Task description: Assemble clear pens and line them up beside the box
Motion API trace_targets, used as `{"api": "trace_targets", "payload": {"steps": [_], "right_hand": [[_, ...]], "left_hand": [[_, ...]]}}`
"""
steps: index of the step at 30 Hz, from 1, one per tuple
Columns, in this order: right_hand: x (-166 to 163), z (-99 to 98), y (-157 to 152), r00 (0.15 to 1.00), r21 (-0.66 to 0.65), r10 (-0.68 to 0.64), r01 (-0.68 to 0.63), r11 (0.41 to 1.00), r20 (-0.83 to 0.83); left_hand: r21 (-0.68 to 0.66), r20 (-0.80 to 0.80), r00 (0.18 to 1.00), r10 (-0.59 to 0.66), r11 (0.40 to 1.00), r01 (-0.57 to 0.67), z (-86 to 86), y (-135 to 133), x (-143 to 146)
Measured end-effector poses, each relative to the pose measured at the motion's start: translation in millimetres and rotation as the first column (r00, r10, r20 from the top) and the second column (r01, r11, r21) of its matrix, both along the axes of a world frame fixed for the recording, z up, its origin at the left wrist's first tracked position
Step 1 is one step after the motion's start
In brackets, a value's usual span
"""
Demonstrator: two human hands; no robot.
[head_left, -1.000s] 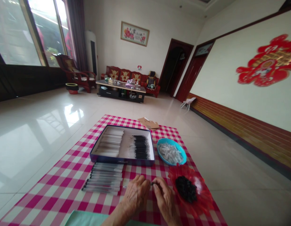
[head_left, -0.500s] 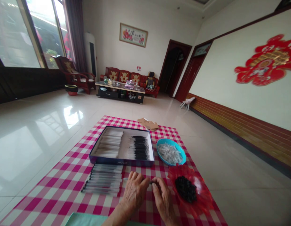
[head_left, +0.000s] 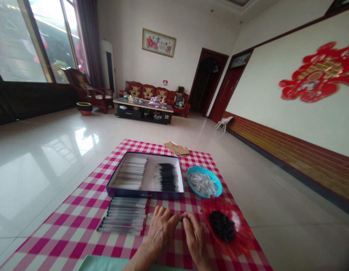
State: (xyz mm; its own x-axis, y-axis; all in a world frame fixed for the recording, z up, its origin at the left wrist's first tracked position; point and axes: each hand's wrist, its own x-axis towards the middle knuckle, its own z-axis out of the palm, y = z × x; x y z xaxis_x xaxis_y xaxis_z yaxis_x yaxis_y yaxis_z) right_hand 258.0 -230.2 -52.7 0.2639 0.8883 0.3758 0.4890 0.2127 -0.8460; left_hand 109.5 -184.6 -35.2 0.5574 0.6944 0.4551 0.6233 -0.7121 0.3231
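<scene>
My left hand (head_left: 162,227) is closed around a pale pen barrel, mostly hidden by the fingers, with a bit of it showing on the left. Close beside it, my right hand (head_left: 195,237) pinches a small black piece (head_left: 181,219) at the barrel's right end. Whether the piece sits in the barrel cannot be made out. Left of my hands lies a row of clear pens (head_left: 123,215) with dark ends. To the right stands a red petal-edged bowl (head_left: 244,241) holding small black pieces (head_left: 222,226).
A shallow box (head_left: 146,194) behind my hands holds white tubes (head_left: 132,171) and dark-tipped refills (head_left: 167,177). Beside it is a blue bowl (head_left: 219,192) of short whitish pieces. Cardboard (head_left: 177,148) lies at the far edge of the checked tablecloth (head_left: 78,210); green cloth (head_left: 103,263) lies in front.
The view has shifted very slightly. Both hands keep nearly the same place and grip.
</scene>
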Motion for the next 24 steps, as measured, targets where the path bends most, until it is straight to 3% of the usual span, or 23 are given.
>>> {"api": "trace_targets", "payload": {"steps": [4,14,20,24], "right_hand": [[1.1,-0.8,-2.4,0.997,-0.001,0.075,-0.075,0.997,-0.004],[0.9,-7.2,3.0,1.0,0.015,-0.019,0.019,1.0,0.006],[2.9,-3.6,-1.0,0.997,-0.003,0.081,-0.081,0.997,-0.006],[2.5,-7.2,0.7,0.997,0.009,0.071,-0.071,0.997,0.006]], "left_hand": [[-0.013,-0.009,1.0,0.001,1.0,-0.001,-0.5,0.3,-0.6],[-0.033,-0.037,0.999,-0.005,0.999,0.003,-3.0,0.3,1.7],[-0.019,-0.032,0.999,-0.002,1.0,0.001,-6.3,-0.6,1.4],[-0.029,-0.04,0.999,-0.001,1.0,0.0,-4.3,-0.1,1.6]]}}
